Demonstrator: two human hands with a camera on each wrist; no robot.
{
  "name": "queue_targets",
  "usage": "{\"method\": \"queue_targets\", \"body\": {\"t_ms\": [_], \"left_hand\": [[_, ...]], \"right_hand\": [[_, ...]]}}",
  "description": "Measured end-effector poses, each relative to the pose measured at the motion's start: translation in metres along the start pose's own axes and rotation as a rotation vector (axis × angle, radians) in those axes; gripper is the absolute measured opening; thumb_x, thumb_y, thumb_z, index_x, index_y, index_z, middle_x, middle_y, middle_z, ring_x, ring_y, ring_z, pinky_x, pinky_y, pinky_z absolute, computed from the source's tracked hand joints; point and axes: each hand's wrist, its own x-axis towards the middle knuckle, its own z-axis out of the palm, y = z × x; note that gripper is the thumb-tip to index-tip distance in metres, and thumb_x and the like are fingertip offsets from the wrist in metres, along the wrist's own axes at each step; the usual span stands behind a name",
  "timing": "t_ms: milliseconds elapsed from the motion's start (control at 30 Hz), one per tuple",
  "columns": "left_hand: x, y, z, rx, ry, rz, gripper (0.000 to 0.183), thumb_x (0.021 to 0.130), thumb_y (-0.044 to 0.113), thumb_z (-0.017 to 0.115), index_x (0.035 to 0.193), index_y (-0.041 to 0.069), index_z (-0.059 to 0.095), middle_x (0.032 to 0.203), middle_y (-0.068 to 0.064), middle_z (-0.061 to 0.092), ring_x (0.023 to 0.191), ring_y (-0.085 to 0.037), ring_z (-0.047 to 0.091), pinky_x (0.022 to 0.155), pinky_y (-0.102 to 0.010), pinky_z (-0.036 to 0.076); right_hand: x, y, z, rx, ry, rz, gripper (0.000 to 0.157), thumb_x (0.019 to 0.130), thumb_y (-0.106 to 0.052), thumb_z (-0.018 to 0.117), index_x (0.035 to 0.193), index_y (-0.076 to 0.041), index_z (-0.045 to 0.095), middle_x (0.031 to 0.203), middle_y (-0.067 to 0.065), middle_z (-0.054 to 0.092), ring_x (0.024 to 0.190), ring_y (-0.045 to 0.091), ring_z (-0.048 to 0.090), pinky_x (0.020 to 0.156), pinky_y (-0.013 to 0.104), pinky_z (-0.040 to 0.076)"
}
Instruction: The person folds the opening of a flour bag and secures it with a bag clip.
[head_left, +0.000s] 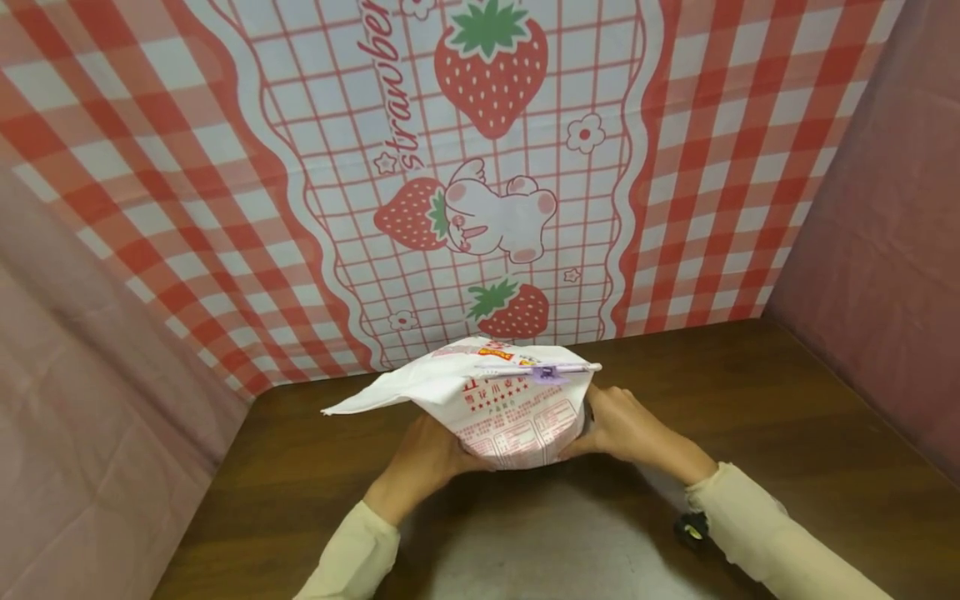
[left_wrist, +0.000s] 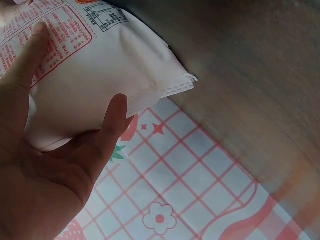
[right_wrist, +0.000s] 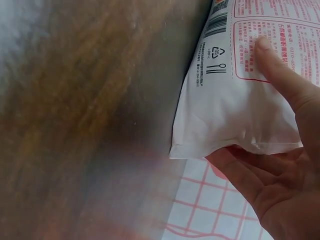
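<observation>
A white flour bag (head_left: 517, 421) with red printed characters stands on the brown table between my two hands. Its upper part folds over, and one loose corner points left; a thin pale strip with a purple mark (head_left: 546, 372) runs along the upper fold. My left hand (head_left: 426, 458) grips the bag's left side, the thumb on the printed front, other fingers partly hidden. On the opposite side my right hand (head_left: 624, 425) holds it the same way. In the right wrist view, the right fingers curl under the bag's edge (right_wrist: 220, 125); the left wrist view shows the left hand (left_wrist: 70, 165) likewise.
The brown wooden table (head_left: 300, 492) stretches to both sides. A red-and-white checked cloth with strawberries (head_left: 491, 71) hangs behind, and pink curtains (head_left: 862, 250) close off the sides. A small black object (head_left: 691, 527) is beside the right sleeve.
</observation>
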Motion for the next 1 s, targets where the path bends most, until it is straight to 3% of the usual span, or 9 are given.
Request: {"method": "queue_targets", "body": {"t_ms": [267, 500, 700, 1000], "left_hand": [[0.006, -0.007, 0.002, 0.013, 0.001, 0.014, 0.075, 0.055, 0.061, 0.071, 0.118, 0.028, 0.049, 0.112, 0.013, 0.055, 0.098, -0.006, 0.054, 0.083, -0.030, 0.047], [0.012, -0.012, 0.003, -0.006, -0.033, -0.024, 0.075, 0.055, 0.058, 0.073, 0.119, 0.028, 0.048, 0.108, 0.011, 0.058, 0.095, -0.011, 0.057, 0.079, -0.033, 0.048], [0.015, -0.015, 0.005, 0.009, -0.017, -0.065, 0.078, 0.052, 0.058, 0.075, 0.120, 0.029, 0.048, 0.112, 0.011, 0.057, 0.092, -0.014, 0.059, 0.075, -0.035, 0.050], [0.028, -0.028, 0.008, 0.010, 0.010, 0.001, 0.085, 0.053, 0.053, 0.077, 0.125, 0.024, 0.042, 0.116, 0.010, 0.053, 0.105, -0.009, 0.051, 0.087, -0.030, 0.044]], "right_hand": [[0.009, 0.007, 0.002, -0.002, -0.009, -0.013, 0.101, 0.039, -0.069, 0.074, 0.119, -0.013, 0.047, 0.076, 0.002, 0.065, 0.060, 0.012, 0.055, 0.055, 0.035, 0.047], [0.016, 0.015, 0.007, 0.055, -0.027, 0.021, 0.091, 0.040, -0.068, 0.074, 0.109, -0.013, 0.052, 0.079, -0.002, 0.064, 0.063, 0.010, 0.055, 0.056, 0.031, 0.046], [0.025, 0.021, 0.012, 0.066, -0.041, 0.038, 0.088, 0.040, -0.067, 0.075, 0.106, -0.012, 0.053, 0.080, -0.003, 0.063, 0.064, 0.010, 0.054, 0.057, 0.031, 0.045], [0.036, 0.026, 0.013, 0.049, -0.068, 0.090, 0.092, 0.040, -0.069, 0.074, 0.110, -0.013, 0.052, 0.084, -0.002, 0.063, 0.069, 0.011, 0.056, 0.060, 0.031, 0.046]]}}
